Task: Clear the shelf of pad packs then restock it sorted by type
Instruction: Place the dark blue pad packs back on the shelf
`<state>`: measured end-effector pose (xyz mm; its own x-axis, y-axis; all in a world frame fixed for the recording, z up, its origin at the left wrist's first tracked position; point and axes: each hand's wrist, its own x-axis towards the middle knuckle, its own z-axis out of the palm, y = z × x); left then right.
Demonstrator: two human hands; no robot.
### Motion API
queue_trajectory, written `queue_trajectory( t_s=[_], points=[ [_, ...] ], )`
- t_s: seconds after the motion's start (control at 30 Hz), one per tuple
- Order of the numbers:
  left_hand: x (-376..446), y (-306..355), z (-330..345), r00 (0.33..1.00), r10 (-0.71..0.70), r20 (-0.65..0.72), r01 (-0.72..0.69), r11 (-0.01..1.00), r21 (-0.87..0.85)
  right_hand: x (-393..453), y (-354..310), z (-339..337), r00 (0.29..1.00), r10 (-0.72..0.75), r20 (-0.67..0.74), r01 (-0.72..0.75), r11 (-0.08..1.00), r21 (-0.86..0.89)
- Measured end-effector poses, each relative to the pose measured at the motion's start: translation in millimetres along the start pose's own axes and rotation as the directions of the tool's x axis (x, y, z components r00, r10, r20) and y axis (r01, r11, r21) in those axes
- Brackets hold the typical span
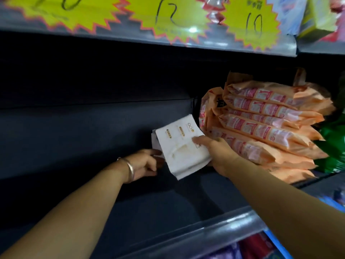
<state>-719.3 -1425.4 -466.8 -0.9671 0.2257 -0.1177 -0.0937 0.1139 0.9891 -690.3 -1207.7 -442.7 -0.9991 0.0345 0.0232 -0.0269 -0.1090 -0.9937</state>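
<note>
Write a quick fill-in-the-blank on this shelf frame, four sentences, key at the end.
1. The right hand grips a ____ pad pack.
2. The stacked packs on the shelf are ____ in colour.
3. The bracelet sits on the ____ wrist.
4. The left hand touches the held pack's ____ edge.

Missing words: white; orange; left; left

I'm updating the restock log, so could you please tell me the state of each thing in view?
White pack: held up off the shelf, tilted.
Right hand: grips the white pack.
Left hand: fingertips touch the white pack's left edge.
Orange packs: stacked flat at the right.
Shelf: bare on the left.
</note>
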Motion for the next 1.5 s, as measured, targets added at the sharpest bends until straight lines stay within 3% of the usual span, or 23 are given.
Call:
queue_trajectory(
  t_s=[0.13,0.3,0.4,0.47,0.53,0.63,0.73,0.8,0.83,0.9,0.93,1.0,1.03,1.07,1.1,1.17,1.23,1.33,1.43,1.5],
  points=[
    [-28.3,9.9,5.4,0.977,0.025,0.211,-0.012,0.998,-0.066,-15.6,4.0,10.0,0.998,0.058,-0.008,-0.056,0.991,0.122],
    [-42.5,22.2,7.0,0.965,0.08,0.251,-0.042,0.987,-0.153,-28.3,3.6,9.9,0.994,0.095,0.055,-0.102,0.984,0.148],
    [-43.8,27.2,18.3,0.99,0.124,0.074,-0.129,0.99,0.061,-31.3,4.7,12.5,0.987,0.127,0.095,-0.127,0.992,0.002],
    [-38.1,27.6,21.4,0.943,0.309,-0.124,-0.269,0.927,0.26,-30.8,2.7,14.0,0.98,0.176,0.091,-0.173,0.984,-0.038],
    [-34.4,27.6,21.2,0.807,0.552,-0.211,-0.362,0.744,0.562,-27.5,-0.8,14.3,0.97,0.216,0.114,-0.221,0.975,0.036],
    [-32.0,20.1,17.2,0.671,0.739,-0.064,-0.214,0.275,0.937,-20.5,-9.2,13.6,0.952,0.238,0.192,-0.269,0.95,0.16],
    [-29.1,8.7,10.0,0.476,0.835,0.277,-0.291,-0.147,0.945,-19.0,-12.6,14.1,0.938,0.265,0.226,-0.303,0.94,0.157],
    [-26.2,5.5,4.0,0.412,0.8,0.436,-0.372,-0.289,0.882,-17.5,-8.5,17.4,0.941,0.271,0.204,-0.298,0.948,0.115],
    [-26.0,5.1,3.4,0.421,0.766,0.486,-0.413,-0.315,0.855,-15.6,-4.5,18.7,0.947,0.266,0.179,-0.285,0.954,0.09],
    [-30.9,5.8,9.2,0.444,0.77,0.459,-0.458,-0.245,0.855,-10.6,5.1,19.9,0.966,0.233,0.11,-0.242,0.967,0.076],
    [-34.0,6.4,13.4,0.484,0.799,0.357,-0.485,-0.095,0.869,-8.0,9.5,19.4,0.976,0.205,0.073,-0.211,0.973,0.092],
    [-36.6,9.1,22.2,0.591,0.807,-0.005,-0.505,0.375,0.777,-1.6,16.9,15.6,0.989,0.144,0.019,-0.145,0.982,0.124],
    [-35.9,12.9,24.3,0.651,0.733,-0.199,-0.481,0.601,0.638,0.2,18.6,13.7,0.993,0.114,0.01,-0.114,0.983,0.143],
    [-34.1,16.4,23.4,0.744,0.584,-0.324,-0.433,0.791,0.431,1.0,19.8,12.2,0.996,0.085,0.016,-0.087,0.982,0.166],
    [-32.3,18.6,21.1,0.845,0.416,-0.336,-0.368,0.908,0.2,1.3,20.5,11.1,0.998,0.06,0.028,-0.064,0.983,0.174],
    [-27.7,16.7,17.2,0.964,0.211,-0.16,-0.226,0.971,-0.082,0.6,20.1,8.4,0.998,0.014,0.065,-0.023,0.991,0.133],
    [-23.6,12.2,17.2,0.972,0.229,-0.06,-0.235,0.965,-0.117,0.3,17.7,3.8,0.995,-0.035,0.095,0.034,0.999,0.01],
    [-13.6,6.0,20.3,0.935,0.337,-0.115,-0.345,0.936,-0.064,4.0,13.5,1.5,0.99,-0.088,0.113,0.099,0.99,-0.098],
    [3.1,-7.3,20.7,0.921,0.339,-0.193,-0.325,0.94,0.104,15.9,21.9,6.8,0.996,-0.09,0.012,0.09,0.963,-0.253],
    [8.6,-16.1,22.0,0.935,0.322,-0.151,-0.272,0.922,0.277,21.8,32.6,11.2,0.996,-0.054,-0.075,0.022,0.926,-0.378]
  ],
)
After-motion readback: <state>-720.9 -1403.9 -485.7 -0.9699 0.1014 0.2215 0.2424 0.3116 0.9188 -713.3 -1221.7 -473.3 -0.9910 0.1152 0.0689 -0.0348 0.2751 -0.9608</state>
